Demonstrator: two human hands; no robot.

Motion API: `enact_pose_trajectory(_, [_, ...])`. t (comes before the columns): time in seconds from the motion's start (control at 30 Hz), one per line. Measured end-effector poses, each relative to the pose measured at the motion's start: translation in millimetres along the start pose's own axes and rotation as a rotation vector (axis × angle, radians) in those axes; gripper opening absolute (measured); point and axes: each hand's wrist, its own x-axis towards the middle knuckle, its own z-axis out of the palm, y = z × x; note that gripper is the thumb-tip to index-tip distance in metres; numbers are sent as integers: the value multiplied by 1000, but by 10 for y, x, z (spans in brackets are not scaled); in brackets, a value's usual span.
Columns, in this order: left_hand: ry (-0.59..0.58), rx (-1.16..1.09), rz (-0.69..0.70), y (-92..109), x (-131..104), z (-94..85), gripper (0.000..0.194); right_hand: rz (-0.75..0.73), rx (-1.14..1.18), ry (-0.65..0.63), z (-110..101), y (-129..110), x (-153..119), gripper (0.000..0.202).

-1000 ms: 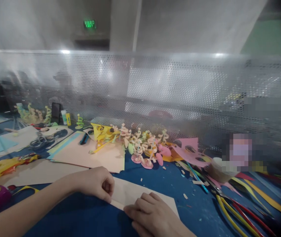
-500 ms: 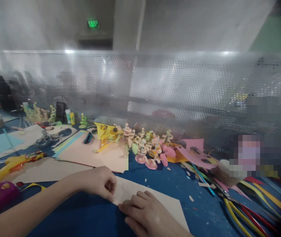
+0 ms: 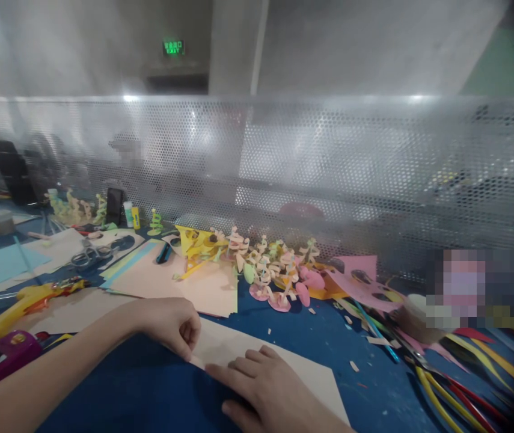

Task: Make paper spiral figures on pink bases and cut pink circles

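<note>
A pale sheet of paper [image 3: 305,371] lies at an angle on the blue table in front of me. My left hand [image 3: 173,325] is closed in a pinch at its near edge, thumb and index finger pressed together on a narrow folded strip. Close by on the right, my right hand [image 3: 268,385] rests flat on the same sheet, fingers stretched out and the index fingertip at the strip along the edge. Part of the sheet is hidden under this hand.
Beyond the sheet lie stacked coloured papers [image 3: 189,288] and curled paper pieces [image 3: 268,270]. At left are a yellow glue gun [image 3: 26,304], a purple device [image 3: 6,361] and scissors [image 3: 88,255]. Tools with yellow and red handles [image 3: 441,391] and a tape roll [image 3: 419,319] are at right.
My left hand has slid slightly left along the paper's near edge. My right hand's fingers have also shifted left, with the index finger more extended. The view has shifted a little.
</note>
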Motion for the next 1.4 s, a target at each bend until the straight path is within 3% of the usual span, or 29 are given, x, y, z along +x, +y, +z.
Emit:
enact_pose_trajectory(0.2, [0,16,-26,-37,-26,-42,5,-14,-51,-16,-30,-18,53,27])
enact_pose_trajectory(0.37, [-7,26,-65,-56,-64,-90,5,-2,-79,-62,-103,-54,125,36])
enact_pose_trajectory(0.53, [12,40,-87,-69,-52,-67,5,-37,-78,-84,-161,-82,240,29])
enact_pose_trajectory(0.73, [53,78,-84,-48,-47,-42,7,-99,-9,41,-37,-59,355,26])
enact_pose_trajectory(0.9, [20,54,-90,-73,-110,-118,6,-98,10,43,19,-59,368,23])
enact_pose_trajectory(1.03, [-17,25,-97,-92,-151,-168,6,-88,-35,51,15,-93,384,34])
enact_pose_trajectory(1.4, [-5,89,-154,-21,-162,-154,5,-110,-130,29,62,-106,428,33])
